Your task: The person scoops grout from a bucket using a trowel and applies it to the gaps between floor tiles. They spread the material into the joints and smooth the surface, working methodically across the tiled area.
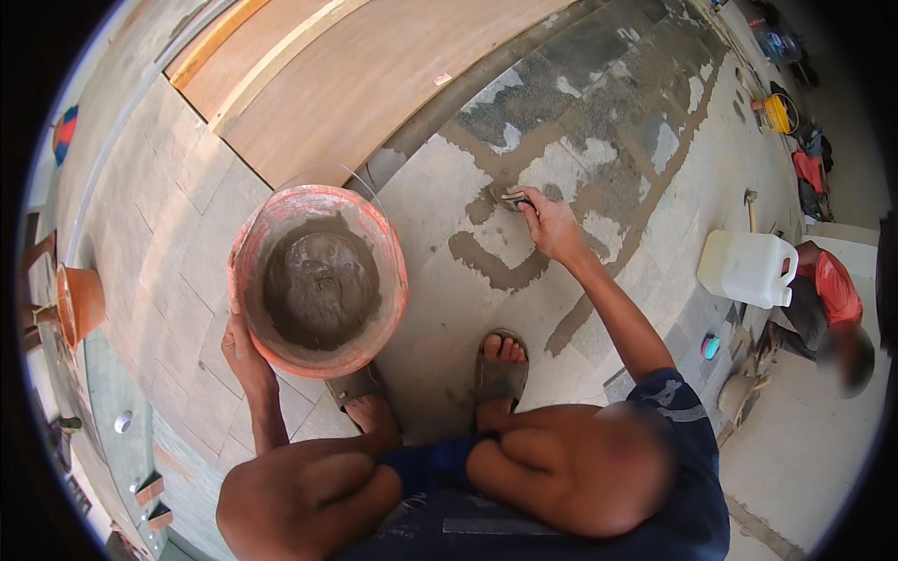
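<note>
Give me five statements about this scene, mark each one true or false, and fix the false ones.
1. The left hand touches the reddish bucket. True.

2. The bucket is full of clear water. False: it holds a thick grey mix.

3. The right hand holds a small tool, partly hidden by the fingers. True.

4. The white jug is to the left of the bucket. False: it is to the right, beyond the right forearm.

5. Grey smears lie on the floor near the right hand. True.
</note>
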`<state>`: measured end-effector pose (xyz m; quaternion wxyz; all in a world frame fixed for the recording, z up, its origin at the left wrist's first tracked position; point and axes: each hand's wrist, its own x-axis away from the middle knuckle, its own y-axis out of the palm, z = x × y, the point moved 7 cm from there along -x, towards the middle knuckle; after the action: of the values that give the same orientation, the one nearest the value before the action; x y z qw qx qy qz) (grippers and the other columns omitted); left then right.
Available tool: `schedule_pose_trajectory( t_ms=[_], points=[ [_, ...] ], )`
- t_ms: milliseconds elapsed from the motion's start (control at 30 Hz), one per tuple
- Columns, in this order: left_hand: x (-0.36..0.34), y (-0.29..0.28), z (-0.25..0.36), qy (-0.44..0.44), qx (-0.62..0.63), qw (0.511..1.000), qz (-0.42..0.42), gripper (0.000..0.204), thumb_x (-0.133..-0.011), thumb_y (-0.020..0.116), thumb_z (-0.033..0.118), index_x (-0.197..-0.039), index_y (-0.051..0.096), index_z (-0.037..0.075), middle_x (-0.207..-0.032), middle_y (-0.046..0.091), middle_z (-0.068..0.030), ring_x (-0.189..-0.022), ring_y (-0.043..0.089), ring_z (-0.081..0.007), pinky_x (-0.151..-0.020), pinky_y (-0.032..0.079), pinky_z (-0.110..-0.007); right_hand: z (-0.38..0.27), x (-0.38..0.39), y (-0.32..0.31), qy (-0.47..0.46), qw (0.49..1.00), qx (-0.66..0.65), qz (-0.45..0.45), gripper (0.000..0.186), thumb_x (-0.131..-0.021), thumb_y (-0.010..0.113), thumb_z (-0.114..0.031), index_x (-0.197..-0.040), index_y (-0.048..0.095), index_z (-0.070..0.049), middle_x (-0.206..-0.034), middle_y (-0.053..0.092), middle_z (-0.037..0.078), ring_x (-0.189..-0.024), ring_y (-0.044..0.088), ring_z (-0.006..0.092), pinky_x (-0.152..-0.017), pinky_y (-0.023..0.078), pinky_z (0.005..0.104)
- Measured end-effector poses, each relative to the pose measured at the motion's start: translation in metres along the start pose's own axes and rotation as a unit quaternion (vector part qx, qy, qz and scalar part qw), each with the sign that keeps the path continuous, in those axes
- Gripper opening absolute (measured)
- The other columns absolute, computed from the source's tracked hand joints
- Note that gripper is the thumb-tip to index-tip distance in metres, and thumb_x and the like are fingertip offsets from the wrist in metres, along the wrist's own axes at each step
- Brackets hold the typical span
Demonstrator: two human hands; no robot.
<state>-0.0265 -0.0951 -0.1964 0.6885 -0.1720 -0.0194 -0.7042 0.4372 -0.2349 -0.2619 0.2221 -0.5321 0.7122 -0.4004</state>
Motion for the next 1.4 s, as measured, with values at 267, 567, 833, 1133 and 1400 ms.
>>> schedule_pose_trajectory(
  t_ms=[267, 567, 833, 1133, 1400],
  points=[
    [0.002, -0.004, 0.002, 0.004, 0.002, 1.000, 0.012, 0.043, -0.102, 0.047, 0.038, -0.093, 0.065, 0.000, -0.084, 0.065, -0.0018, -0.074, 0.056, -0.0064, -0.068, 0.045, -0.023, -0.008, -0.023, 0.046, 0.009, 0.998, 0.058, -0.009, 0.020, -0.094, 0.050, -0.017, -0.109, 0.056, -0.005, -0.080, 0.065, 0.024, -0.075, 0.060, 0.0472, -0.070, 0.049, 0.0529],
    [0.000, -0.006, -0.005, -0.018, -0.016, 0.999, -0.026, 0.050, -0.102, 0.044, 0.038, -0.120, 0.061, -0.005, -0.105, 0.067, -0.0088, -0.093, 0.061, -0.0129, -0.083, 0.048, -0.027, -0.051, 0.002, 0.076, -0.018, 0.995, -0.035, -0.094, 0.017, -0.092, 0.051, -0.015, -0.105, 0.060, -0.007, -0.080, 0.064, 0.023, -0.075, 0.061, 0.0445, -0.069, 0.048, 0.0511],
    [0.006, -0.005, 0.007, 0.011, 0.001, 0.999, 0.030, 0.045, -0.101, 0.049, 0.040, -0.100, 0.066, -0.002, -0.090, 0.067, -0.0031, -0.079, 0.058, -0.0072, -0.073, 0.046, -0.024, -0.053, 0.007, 0.043, 0.036, 0.979, -0.163, -0.120, 0.028, -0.091, 0.054, -0.008, -0.119, 0.058, -0.008, -0.085, 0.066, 0.015, -0.083, 0.063, 0.0365, -0.077, 0.050, 0.0443],
    [0.000, -0.004, -0.006, 0.002, -0.006, 1.000, 0.008, 0.043, -0.101, 0.050, 0.040, -0.096, 0.066, 0.000, -0.088, 0.066, -0.0027, -0.079, 0.057, -0.0065, -0.073, 0.046, -0.023, -0.024, 0.036, 0.073, -0.230, 0.955, 0.147, -0.115, 0.036, -0.089, 0.050, -0.008, -0.124, 0.055, -0.013, -0.125, 0.061, 0.008, -0.110, 0.058, 0.0308, -0.097, 0.045, 0.0389],
    [0.002, -0.004, -0.005, -0.003, 0.005, 1.000, 0.010, 0.044, -0.101, 0.050, 0.039, -0.097, 0.066, -0.001, -0.088, 0.066, -0.0027, -0.079, 0.058, -0.0071, -0.073, 0.046, -0.023, -0.018, 0.003, 0.021, -0.018, 1.000, 0.016, -0.018, 0.024, -0.095, 0.049, -0.015, -0.118, 0.054, -0.007, -0.089, 0.066, 0.022, -0.078, 0.063, 0.0429, -0.071, 0.050, 0.0503]
  ],
)
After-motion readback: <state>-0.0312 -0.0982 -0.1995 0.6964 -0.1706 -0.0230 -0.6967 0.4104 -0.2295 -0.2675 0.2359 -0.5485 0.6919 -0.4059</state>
